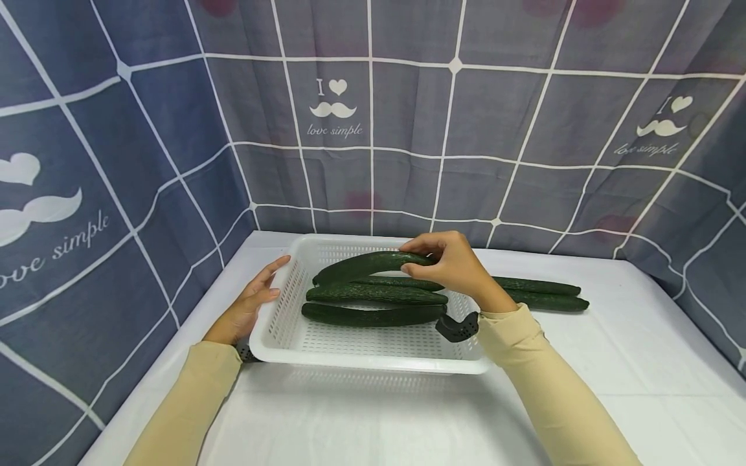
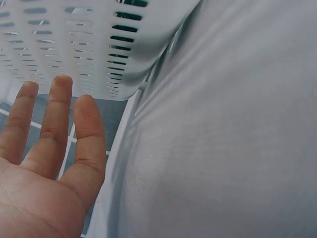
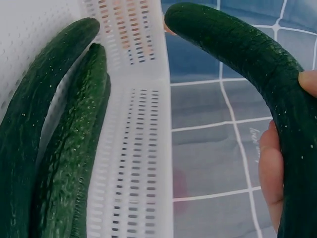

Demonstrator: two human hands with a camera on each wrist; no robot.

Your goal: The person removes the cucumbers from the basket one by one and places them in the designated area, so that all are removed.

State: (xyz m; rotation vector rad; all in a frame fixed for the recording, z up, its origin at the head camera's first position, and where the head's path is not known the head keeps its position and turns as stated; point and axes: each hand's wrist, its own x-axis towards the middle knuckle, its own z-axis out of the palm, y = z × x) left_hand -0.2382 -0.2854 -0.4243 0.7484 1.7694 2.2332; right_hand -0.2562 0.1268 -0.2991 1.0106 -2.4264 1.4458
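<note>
My right hand (image 1: 451, 265) grips a curved dark green cucumber (image 1: 367, 264) by its right end, thumb on the near side and fingers on the far side. It is held over the back part of a white perforated basket (image 1: 361, 362). Beneath it in the basket lie a bumpy cucumber (image 1: 375, 294), a smoother cucumber (image 1: 373, 316) nearer the front, and a partly covered cucumber (image 1: 402, 281). At the basket's left side is my left hand (image 1: 247, 310), its fingers (image 2: 52, 131) extended along the outer wall; whether they touch it is unclear.
On the white-covered table (image 1: 361, 421), two more cucumbers (image 1: 550, 300) lie to the right of the basket, partly behind my right forearm. A grey checked curtain (image 1: 408, 110) encloses the back and sides.
</note>
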